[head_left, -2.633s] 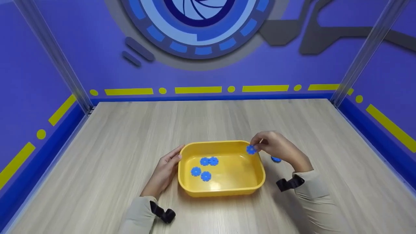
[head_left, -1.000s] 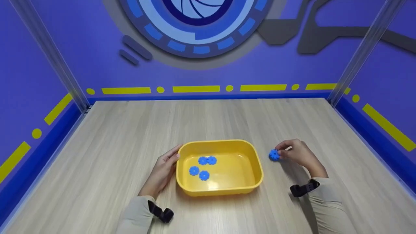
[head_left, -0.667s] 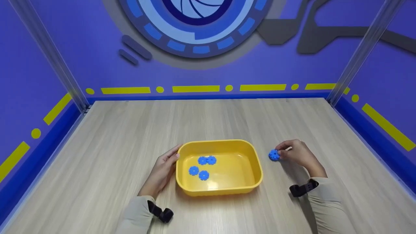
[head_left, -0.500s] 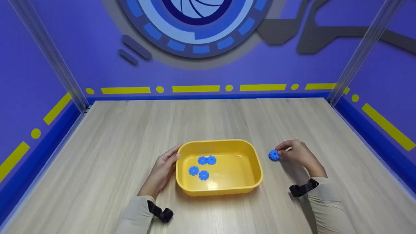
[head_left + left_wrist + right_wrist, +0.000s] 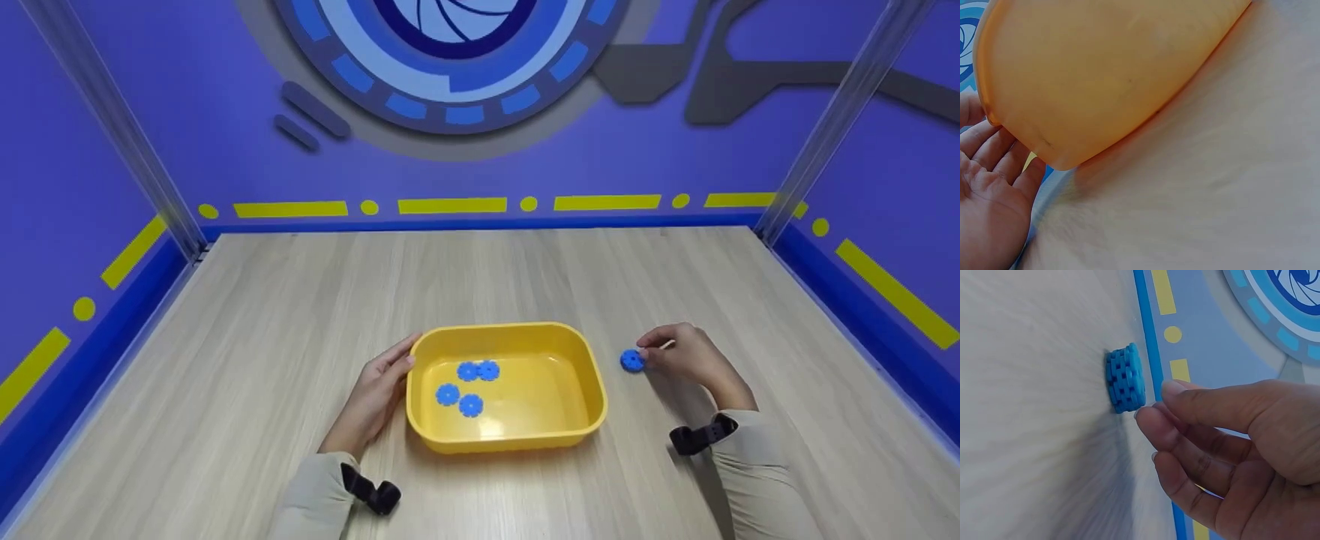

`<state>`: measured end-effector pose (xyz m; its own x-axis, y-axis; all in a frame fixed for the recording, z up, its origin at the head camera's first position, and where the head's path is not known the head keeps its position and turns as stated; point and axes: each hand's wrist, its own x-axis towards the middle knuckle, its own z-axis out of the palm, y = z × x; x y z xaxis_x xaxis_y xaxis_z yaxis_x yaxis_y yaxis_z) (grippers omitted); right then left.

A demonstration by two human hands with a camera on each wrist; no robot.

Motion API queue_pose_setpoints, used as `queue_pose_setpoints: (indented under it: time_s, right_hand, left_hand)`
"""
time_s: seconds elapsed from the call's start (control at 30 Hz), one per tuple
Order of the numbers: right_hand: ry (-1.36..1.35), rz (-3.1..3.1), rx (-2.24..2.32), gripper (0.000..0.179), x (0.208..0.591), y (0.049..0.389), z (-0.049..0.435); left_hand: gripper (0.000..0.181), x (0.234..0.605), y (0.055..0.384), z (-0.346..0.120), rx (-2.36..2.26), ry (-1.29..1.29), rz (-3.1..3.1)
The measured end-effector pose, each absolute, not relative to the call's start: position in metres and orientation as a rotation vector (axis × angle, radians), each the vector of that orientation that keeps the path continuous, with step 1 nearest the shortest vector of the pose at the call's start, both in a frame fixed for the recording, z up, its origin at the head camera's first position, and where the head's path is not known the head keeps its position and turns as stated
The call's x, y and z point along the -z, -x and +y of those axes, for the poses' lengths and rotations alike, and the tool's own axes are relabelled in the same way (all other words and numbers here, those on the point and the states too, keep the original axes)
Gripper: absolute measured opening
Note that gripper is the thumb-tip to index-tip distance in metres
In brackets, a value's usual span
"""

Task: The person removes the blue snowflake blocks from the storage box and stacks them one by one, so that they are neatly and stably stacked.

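Observation:
My left hand (image 5: 381, 394) holds the left end of a yellow plastic bin (image 5: 525, 444), thumb at the rim and fingers along the outer wall. In the left wrist view the bin's side (image 5: 1100, 73) hides part of those fingers. Several blue notched discs (image 5: 471, 406) lie flat in the bin's left half. Right of the bin, a short stack of the same blue discs (image 5: 1124, 379) stands on the table. My right hand (image 5: 686, 356) is beside the stack, thumb and fingertips close to its edge, with no disc between them.
Both hands rest over a light wood-grain table (image 5: 337, 292). Blue-purple printed panels (image 5: 465, 176) enclose its back and sides, with clear posts at the corners. A black wrist camera (image 5: 703, 435) is strapped over each sleeve.
My right hand carried a blue disc from over the bin's right end to the stack, set it on top and let go. The left hand kept its hold on the bin.

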<state>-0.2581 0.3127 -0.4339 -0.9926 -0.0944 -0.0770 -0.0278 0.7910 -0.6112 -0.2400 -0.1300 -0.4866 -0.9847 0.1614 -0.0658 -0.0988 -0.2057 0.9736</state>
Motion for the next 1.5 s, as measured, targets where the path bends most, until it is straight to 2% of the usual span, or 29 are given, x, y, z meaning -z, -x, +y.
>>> queue_pose_setpoints:
  time_s: [0.53, 1.07, 1.5]
  right_hand:
    - [0.274, 2.893, 0.977, 0.024, 0.407, 0.26, 0.297]
    - [0.577, 2.859, 0.857, 0.018, 0.373, 0.271, 0.245]
    - [0.748, 2.742, 0.685, 0.025, 0.364, 0.276, 0.191]
  left_hand:
    - [0.049, 0.486, 0.24, -0.129, -2.312, -0.088, 1.876]
    - [0.049, 0.486, 0.241, -0.129, -2.313, -0.106, 1.886]
    - [0.051, 0.486, 0.24, -0.13, -2.322, -0.124, 1.837]
